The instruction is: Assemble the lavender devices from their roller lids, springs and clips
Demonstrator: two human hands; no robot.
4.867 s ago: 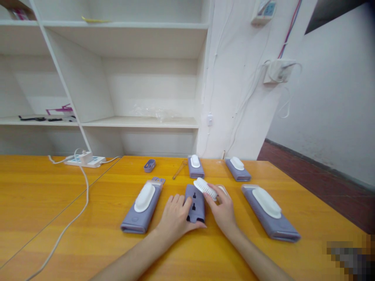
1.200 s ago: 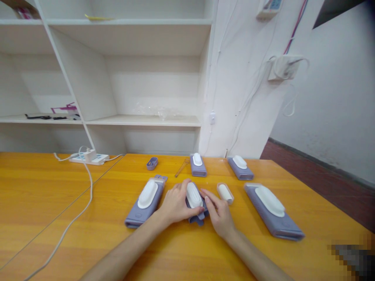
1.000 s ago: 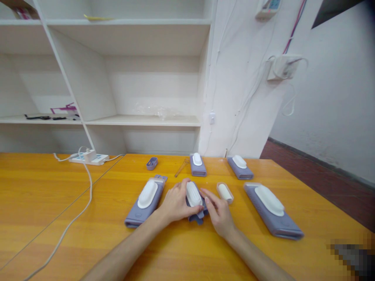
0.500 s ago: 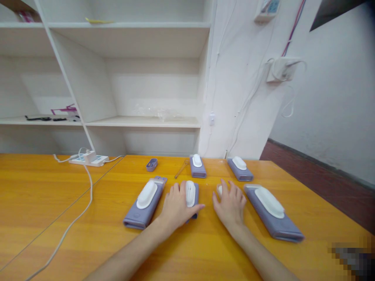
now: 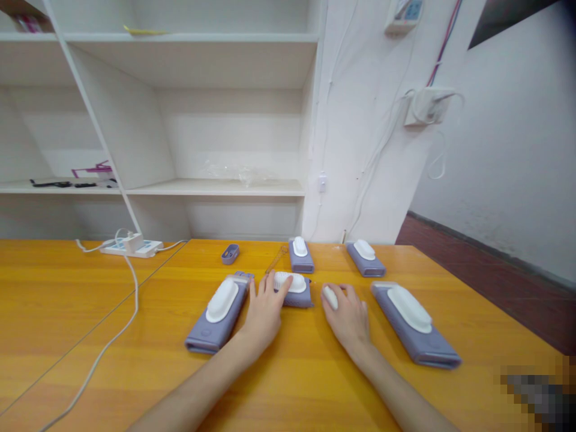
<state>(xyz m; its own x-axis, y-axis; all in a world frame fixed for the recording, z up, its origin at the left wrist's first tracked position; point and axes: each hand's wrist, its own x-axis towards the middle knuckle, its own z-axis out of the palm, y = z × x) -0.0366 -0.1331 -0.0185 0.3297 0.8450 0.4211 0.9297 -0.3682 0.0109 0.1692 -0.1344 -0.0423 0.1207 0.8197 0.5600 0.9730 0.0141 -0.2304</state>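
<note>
My left hand [image 5: 263,309] is closed around the left end of a short purple packet [image 5: 303,297] lying crosswise on the table. Its thumb rests over a white oval brush-like piece [image 5: 294,282] on top of that packet, with small bristles showing; the fingertips are partly hidden. Just to the right, my right hand [image 5: 348,312] is closed on a smooth white oval piece [image 5: 330,298], low over the table. Beside my left hand lies a longer purple packet [image 5: 204,333] with a white oval piece [image 5: 222,300] on it. A similar packet [image 5: 434,348] lies right of my right hand, also topped by a white oval piece [image 5: 409,308].
Two more purple packets with white pieces, one [image 5: 301,264] central and one [image 5: 369,267] right, lie at the back. Near them are a small purple case [image 5: 230,254] and a thin chain [image 5: 275,259]. A power strip [image 5: 146,248] and white cable [image 5: 130,327] occupy the left.
The short packet under my left hand has turned from lengthwise to crosswise. My right hand has drawn in its fingers, and more of the white oval piece shows.
</note>
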